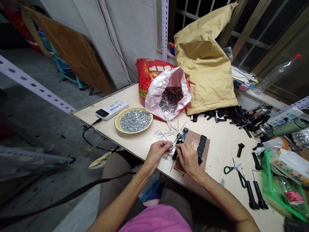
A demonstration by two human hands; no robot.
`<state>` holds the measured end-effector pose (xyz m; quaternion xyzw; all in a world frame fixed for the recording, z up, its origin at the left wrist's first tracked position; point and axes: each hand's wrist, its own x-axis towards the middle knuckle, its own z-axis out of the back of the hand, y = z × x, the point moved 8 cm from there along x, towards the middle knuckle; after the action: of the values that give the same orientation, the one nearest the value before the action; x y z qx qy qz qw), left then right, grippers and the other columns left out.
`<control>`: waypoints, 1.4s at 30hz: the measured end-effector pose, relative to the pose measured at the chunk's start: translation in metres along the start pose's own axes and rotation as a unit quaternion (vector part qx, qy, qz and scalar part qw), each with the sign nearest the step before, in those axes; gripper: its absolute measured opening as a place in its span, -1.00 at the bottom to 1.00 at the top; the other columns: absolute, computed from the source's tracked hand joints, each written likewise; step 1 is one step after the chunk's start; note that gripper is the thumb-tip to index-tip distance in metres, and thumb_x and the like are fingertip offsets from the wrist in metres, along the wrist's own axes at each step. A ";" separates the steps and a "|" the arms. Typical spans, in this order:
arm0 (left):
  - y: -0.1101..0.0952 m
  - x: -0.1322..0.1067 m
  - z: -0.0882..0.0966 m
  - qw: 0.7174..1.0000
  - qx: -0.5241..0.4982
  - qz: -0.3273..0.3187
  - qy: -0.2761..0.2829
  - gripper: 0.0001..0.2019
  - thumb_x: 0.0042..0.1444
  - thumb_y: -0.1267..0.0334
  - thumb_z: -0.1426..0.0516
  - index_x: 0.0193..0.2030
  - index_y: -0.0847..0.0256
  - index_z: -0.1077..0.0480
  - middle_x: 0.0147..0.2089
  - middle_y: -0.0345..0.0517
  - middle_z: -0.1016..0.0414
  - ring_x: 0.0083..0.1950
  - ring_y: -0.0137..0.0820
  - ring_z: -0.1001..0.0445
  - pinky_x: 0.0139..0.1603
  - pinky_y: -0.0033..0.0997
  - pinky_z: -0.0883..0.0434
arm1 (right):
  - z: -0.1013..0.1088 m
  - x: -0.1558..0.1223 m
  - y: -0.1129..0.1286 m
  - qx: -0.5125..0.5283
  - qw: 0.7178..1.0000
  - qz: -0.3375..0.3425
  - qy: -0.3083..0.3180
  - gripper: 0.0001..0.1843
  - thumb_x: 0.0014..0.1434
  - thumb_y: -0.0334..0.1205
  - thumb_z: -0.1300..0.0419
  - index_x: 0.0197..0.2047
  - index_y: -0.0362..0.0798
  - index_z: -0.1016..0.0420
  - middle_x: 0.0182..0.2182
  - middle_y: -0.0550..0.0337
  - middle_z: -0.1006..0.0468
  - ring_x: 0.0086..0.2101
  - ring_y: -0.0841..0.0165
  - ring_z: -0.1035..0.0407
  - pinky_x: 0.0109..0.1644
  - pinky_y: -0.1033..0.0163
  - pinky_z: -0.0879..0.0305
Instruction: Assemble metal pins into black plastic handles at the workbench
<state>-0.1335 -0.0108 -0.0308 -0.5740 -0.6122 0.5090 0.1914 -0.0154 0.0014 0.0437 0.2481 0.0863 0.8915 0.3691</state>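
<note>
On the tabletop (224,145), the left hand (156,153) and right hand (188,159) sit close together, not clamped on each other, above a brown board (189,135). The right hand pinches a slim black plastic piece (175,154), its long axis pointing away from the body, with loose metal pins (172,130) just beyond.

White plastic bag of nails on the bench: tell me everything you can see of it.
The white plastic bag is glossy, crumpled and pink-tinged, with its mouth pulled wide open and tilted up. It holds many long, thin nails, dark copper-coloured at the back and bright silver at the front lip. It sits on the pale wooden table, slumped against a red printed sack, with a tan paper sack to its right.
</note>
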 end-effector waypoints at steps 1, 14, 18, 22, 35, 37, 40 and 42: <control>0.000 0.000 -0.001 1.000 -0.001 0.001 -0.002 -0.57 -0.46 0.05 -0.39 -0.48 0.32 -0.45 -0.61 -0.27 -0.41 -0.58 -0.54 -0.36 -0.46 -0.48 -0.40 | 0.001 -0.001 0.000 -0.002 1.000 -0.001 -0.003 -0.78 0.31 -0.28 0.05 -0.24 -0.05 -0.41 -0.38 0.09 -0.48 -0.34 0.30 -0.40 -0.29 0.26 -0.32; -0.002 -0.005 -0.012 0.998 0.055 -0.021 0.030 -0.61 -0.40 0.01 -0.36 -0.51 0.30 -0.46 -0.60 -0.24 -0.41 -0.57 -0.52 -0.34 -0.43 -0.45 -0.38 | 0.004 -0.006 -0.012 0.108 0.993 -0.050 0.009 -0.81 0.29 -0.22 0.00 -0.24 -0.06 -0.41 -0.38 0.14 -0.46 -0.38 0.35 -0.39 -0.31 0.29 -0.32; 0.000 -0.007 -0.015 0.998 0.059 -0.009 0.035 -0.62 -0.40 0.03 -0.36 -0.52 0.30 -0.46 -0.60 -0.22 -0.42 -0.56 -0.52 -0.35 -0.43 -0.45 -0.39 | 0.008 -0.008 -0.013 0.130 0.991 -0.041 0.007 -0.77 0.30 -0.23 0.03 -0.26 -0.06 -0.44 -0.39 0.13 -0.42 -0.40 0.35 -0.36 -0.31 0.28 -0.33; 0.000 -0.009 -0.019 0.997 0.064 0.002 0.039 -0.62 -0.41 0.05 -0.37 -0.52 0.30 -0.46 -0.58 -0.21 -0.44 -0.56 -0.53 -0.36 -0.43 -0.46 -0.40 | 0.011 -0.011 -0.020 0.155 0.985 -0.076 0.009 -0.83 0.25 -0.22 -0.06 -0.28 -0.04 -0.46 -0.42 0.17 -0.43 -0.40 0.35 -0.36 -0.30 0.27 -0.34; 0.012 -0.008 -0.024 0.992 0.092 0.046 0.073 -0.62 -0.42 0.08 -0.38 -0.52 0.32 -0.46 -0.57 -0.19 -0.46 -0.55 -0.52 -0.37 -0.43 -0.47 -0.40 | 0.013 -0.027 -0.024 0.156 0.986 -0.057 0.004 -0.82 0.26 -0.26 -0.04 -0.19 -0.05 -0.46 -0.33 0.12 -0.43 -0.32 0.34 -0.38 -0.23 0.26 -0.35; 0.016 -0.008 -0.025 0.990 0.103 0.057 0.081 -0.61 -0.43 0.06 -0.38 -0.52 0.32 -0.45 -0.59 -0.21 -0.44 -0.55 -0.52 -0.36 -0.43 -0.47 -0.39 | 0.014 -0.030 -0.023 0.150 0.988 -0.038 0.002 -0.81 0.27 -0.28 -0.02 -0.17 -0.06 -0.46 -0.35 0.12 -0.41 -0.33 0.34 -0.37 -0.23 0.26 -0.36; 0.020 -0.008 -0.030 0.985 0.138 0.040 0.094 -0.59 -0.35 0.03 -0.34 -0.44 0.33 -0.46 -0.52 -0.18 -0.46 -0.50 -0.48 -0.40 -0.38 -0.44 -0.42 | 0.021 -0.037 -0.033 0.127 0.991 -0.041 -0.002 -0.77 0.29 -0.30 0.02 -0.18 -0.04 -0.48 -0.36 0.13 -0.40 -0.34 0.35 -0.37 -0.26 0.28 -0.35; 0.021 -0.009 -0.033 0.980 0.178 -0.011 0.087 -0.57 -0.23 0.01 -0.28 -0.29 0.32 -0.47 -0.41 -0.13 -0.49 -0.40 -0.42 -0.44 -0.34 -0.39 -0.44 | 0.030 -0.042 -0.052 0.103 0.992 -0.065 -0.015 -0.77 0.29 -0.27 0.00 -0.18 -0.03 -0.49 -0.34 0.12 -0.40 -0.34 0.34 -0.37 -0.27 0.27 -0.34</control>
<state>-0.0936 -0.0089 -0.0317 -0.5662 -0.4987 0.5561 0.3486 0.0575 0.0080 0.0362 0.2918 0.1877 0.8483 0.4000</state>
